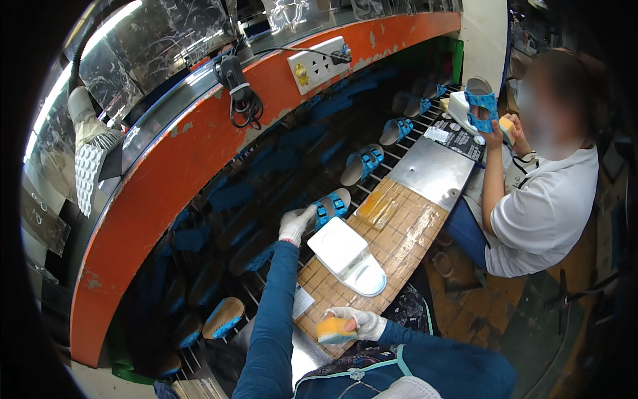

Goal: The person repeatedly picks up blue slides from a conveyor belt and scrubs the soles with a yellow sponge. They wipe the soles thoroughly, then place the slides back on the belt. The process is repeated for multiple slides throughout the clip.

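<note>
My left hand (296,225), in a white glove, reaches over the rack and grips the side of a blue-strapped sandal (330,207) with a grey footbed. Some of its fingers are hidden behind the sandal. Close to my body, my right hand (365,323), also gloved with bare fingertips showing, is closed round a yellow sponge (334,328) with a paler underside. Between the two hands a white plastic dispenser (345,256) with a round, shallow cup at its near end rests on the tape-covered work ledge (415,223).
More blue sandals (362,165) lie along the metal-barred rack. A wrapped yellow block (379,206) sits on the ledge. An orange curved beam (159,193) carries a socket strip (319,64) and a hanging black cable (240,93). At right, a co-worker (545,199) holds a sandal and a sponge.
</note>
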A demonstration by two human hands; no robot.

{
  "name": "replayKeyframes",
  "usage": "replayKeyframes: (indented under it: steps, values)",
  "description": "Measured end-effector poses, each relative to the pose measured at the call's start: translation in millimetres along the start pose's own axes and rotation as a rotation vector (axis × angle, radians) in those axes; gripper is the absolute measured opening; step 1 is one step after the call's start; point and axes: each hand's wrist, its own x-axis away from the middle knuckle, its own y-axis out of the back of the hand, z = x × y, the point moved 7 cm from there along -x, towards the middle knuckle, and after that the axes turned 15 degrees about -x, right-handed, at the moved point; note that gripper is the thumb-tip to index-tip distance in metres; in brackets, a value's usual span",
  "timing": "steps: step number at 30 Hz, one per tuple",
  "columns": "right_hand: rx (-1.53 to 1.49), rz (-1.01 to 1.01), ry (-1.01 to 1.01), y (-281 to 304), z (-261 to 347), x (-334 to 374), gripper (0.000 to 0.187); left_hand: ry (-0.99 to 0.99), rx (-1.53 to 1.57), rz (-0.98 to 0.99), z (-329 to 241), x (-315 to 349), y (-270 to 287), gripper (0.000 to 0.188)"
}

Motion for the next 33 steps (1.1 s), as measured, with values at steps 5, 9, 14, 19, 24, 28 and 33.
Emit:
replayKeyframes:
  steps: [5, 9, 14, 19, 24, 28, 33]
  values:
    - [0.066, -0.004, -0.002, -0.5, 2.8, -0.9, 0.065, -0.116, 0.146, 0.045, -24.2, -13.5, -23.3, 0.048]
    - [0.073, -0.009, -0.018, -1.7, 2.2, -0.1, 0.065, -0.124, 0.398, -0.138, -40.0, 9.6, 8.8, 0.032]
    - [0.056, 0.034, -0.008, 1.4, 1.1, 0.3, 0.065, -0.213, 0.832, -0.414, -57.5, 98.7, 76.4, 0.039]
    - [-0.009, 0.078, -0.017, 0.4, 2.1, 0.2, 0.066, -0.307, 0.568, -0.798, -34.4, 251.7, 99.3, 0.027]
    - [0.056, -0.060, 0.040, -16.0, 6.7, 9.1, 0.063, -0.154, 0.172, -0.938, 14.4, 333.6, 74.4, 0.022]
    - [0.136, -0.170, 0.162, -42.7, 22.4, 25.5, 0.069, -0.078, -0.131, -0.732, 45.7, 350.9, 44.5, 0.025]
    - [0.620, -0.297, 0.582, -89.7, 85.8, 58.3, 0.065, -0.329, -0.621, -0.660, 48.3, 347.4, 21.1, 0.035]
